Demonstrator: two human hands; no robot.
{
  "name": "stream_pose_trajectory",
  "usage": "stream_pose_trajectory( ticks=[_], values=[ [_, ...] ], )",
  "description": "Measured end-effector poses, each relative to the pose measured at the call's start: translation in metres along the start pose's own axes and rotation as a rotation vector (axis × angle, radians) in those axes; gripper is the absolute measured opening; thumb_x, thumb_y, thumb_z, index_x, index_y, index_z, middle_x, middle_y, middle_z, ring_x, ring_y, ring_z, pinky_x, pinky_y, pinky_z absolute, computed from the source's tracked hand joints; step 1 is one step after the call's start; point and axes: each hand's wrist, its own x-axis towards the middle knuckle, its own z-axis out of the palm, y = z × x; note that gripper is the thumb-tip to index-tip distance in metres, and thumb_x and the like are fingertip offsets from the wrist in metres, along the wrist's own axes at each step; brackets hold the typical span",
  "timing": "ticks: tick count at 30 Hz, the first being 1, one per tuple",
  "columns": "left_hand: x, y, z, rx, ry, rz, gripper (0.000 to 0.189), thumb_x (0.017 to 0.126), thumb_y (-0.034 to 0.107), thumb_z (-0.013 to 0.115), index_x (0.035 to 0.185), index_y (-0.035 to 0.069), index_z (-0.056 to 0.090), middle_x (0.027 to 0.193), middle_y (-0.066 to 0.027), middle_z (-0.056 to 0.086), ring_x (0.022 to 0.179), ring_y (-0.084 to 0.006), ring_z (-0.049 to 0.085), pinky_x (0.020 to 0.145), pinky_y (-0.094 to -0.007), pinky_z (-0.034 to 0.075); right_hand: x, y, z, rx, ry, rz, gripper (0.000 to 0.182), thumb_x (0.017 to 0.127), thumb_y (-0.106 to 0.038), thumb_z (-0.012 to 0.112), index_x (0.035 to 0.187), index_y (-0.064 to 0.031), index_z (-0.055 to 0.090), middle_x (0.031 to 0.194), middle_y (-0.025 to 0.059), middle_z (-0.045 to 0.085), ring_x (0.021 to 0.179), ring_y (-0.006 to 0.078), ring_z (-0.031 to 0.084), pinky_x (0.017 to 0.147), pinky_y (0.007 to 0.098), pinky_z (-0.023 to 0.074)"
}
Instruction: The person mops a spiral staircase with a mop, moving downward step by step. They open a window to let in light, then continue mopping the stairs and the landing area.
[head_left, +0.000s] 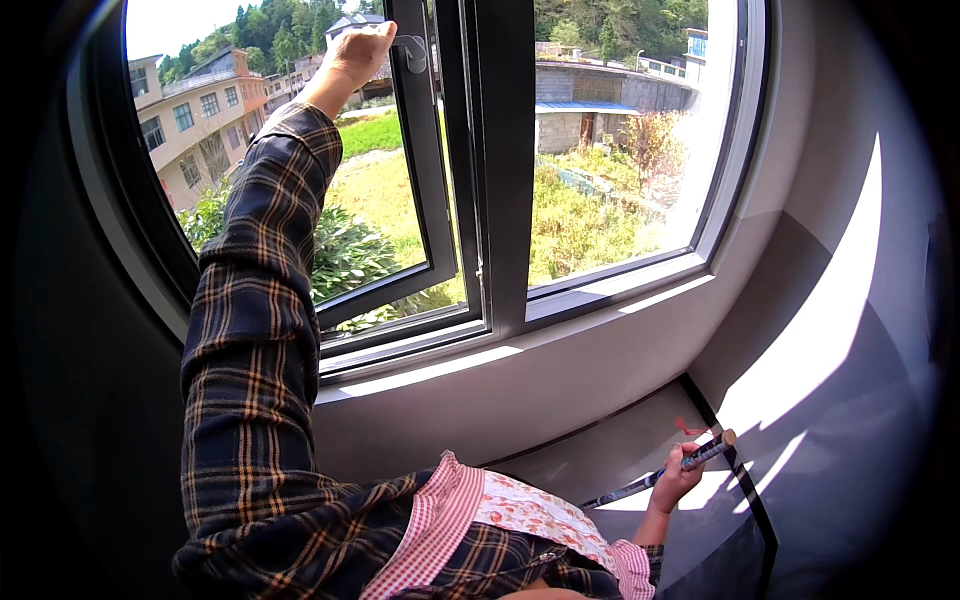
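My left hand (361, 54) is raised at the window and closed around the grey window handle (414, 52), whose lever runs into my fist. That handle sits on the dark frame of a casement sash (426, 180), which stands partly swung away from the fixed frame, with a gap along its right and lower sides. Low on the right, my right hand (676, 480) grips a pole (709, 450) with a dark patterned covering. A red string (694, 429) hangs at the pole's upper end. The pole's lower part passes behind my apron (540, 510).
A dark mullion (508, 165) divides the sash from a fixed pane on the right. Below runs a pale window sill (450, 373) in partial sunlight. A grey side wall (840, 375) rises at the right, with dark skirting (739, 472) along the floor.
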Motion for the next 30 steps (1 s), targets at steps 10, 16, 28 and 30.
stream_pose_trajectory(
  ticks=[10,16,28,30],
  values=[
    [-0.005,0.005,-0.008,-0.155,0.181,0.127,0.025,0.077,0.024,0.062,0.090,0.004,0.060,0.094,-0.0217,0.062,0.090,-0.0328,0.063,0.078,-0.0411,0.050,-0.002,-0.014,-0.009,-0.059,0.020,-0.008,0.007,0.085,-0.004,0.056,0.083,-0.0061,0.050,0.068,-0.0005,0.045,0.059,0.0074,0.042,0.056,0.0219,0.0360],
    [-0.020,0.008,-0.012,-0.222,0.261,0.125,0.034,0.077,0.021,0.063,0.106,0.007,0.051,0.110,-0.0220,0.051,0.101,-0.0344,0.056,0.084,-0.0438,0.046,0.000,-0.016,-0.013,-0.041,-0.006,-0.022,0.007,0.084,-0.003,0.056,0.083,-0.0049,0.050,0.067,-0.0004,0.044,0.059,0.0076,0.042,0.055,0.0221,0.0348],
    [-0.069,-0.027,0.019,-0.316,0.447,0.086,0.067,0.077,0.015,0.065,0.137,0.014,0.033,0.142,-0.0226,0.027,0.123,-0.0376,0.041,0.097,-0.0491,0.038,-0.004,-0.025,0.009,-0.108,0.005,0.021,0.005,0.083,-0.002,0.055,0.087,-0.0042,0.052,0.074,0.0013,0.047,0.062,0.0094,0.043,0.059,0.0241,0.0380],
    [-0.107,-0.029,0.045,-0.302,0.422,0.053,0.073,0.077,0.014,0.065,0.142,0.015,0.030,0.148,-0.0227,0.024,0.127,-0.0381,0.039,0.099,-0.0500,0.037,-0.001,-0.020,0.009,-0.070,0.002,0.016,0.006,0.084,-0.002,0.055,0.088,-0.0041,0.052,0.076,0.0023,0.048,0.063,0.0098,0.042,0.059,0.0241,0.0382]
  ],
)
